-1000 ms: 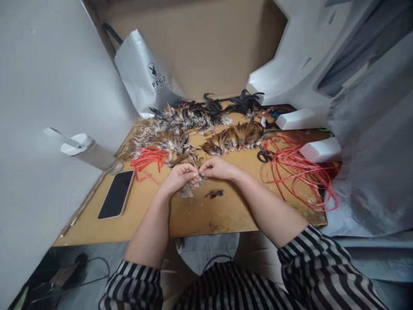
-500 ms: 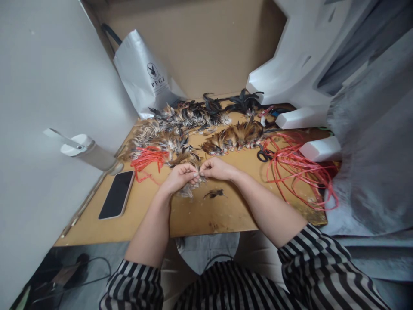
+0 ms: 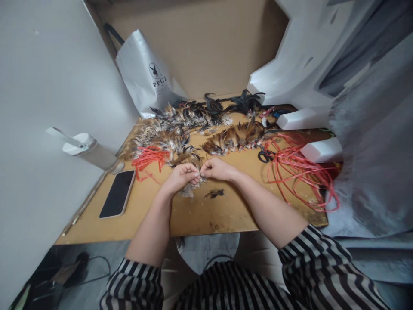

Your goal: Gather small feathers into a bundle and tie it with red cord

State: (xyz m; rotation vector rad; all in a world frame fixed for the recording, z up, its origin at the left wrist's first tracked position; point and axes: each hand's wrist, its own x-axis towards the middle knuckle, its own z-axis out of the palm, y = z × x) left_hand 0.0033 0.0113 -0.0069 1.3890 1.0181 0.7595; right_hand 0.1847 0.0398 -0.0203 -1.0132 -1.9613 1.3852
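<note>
My left hand (image 3: 183, 177) and my right hand (image 3: 218, 168) meet fingertip to fingertip over the table, both pinched closed on a small bunch of feathers (image 3: 192, 160). Brown tips stick up behind the fingers, and pale fluffy ends (image 3: 187, 190) show below my left hand. What exactly lies between the fingertips is too small to make out. Just in front of my hands a small dark feather tuft (image 3: 216, 193) lies on the table. Behind them is a row of brown feather bunches (image 3: 234, 137) with bits of red at their bases.
Cut red strips (image 3: 149, 160) and a phone (image 3: 116, 193) lie at left, beside a white bottle (image 3: 92, 150). Black-handled scissors (image 3: 265, 155) and tangled red plastic string (image 3: 300, 172) lie at right. Behind are more feathers (image 3: 190, 114), a silver bag (image 3: 142, 73) and white foam pieces (image 3: 321, 150).
The view has shifted very slightly. Both hands keep their pinch at the same spot on the feathers, with nothing else visibly moved.
</note>
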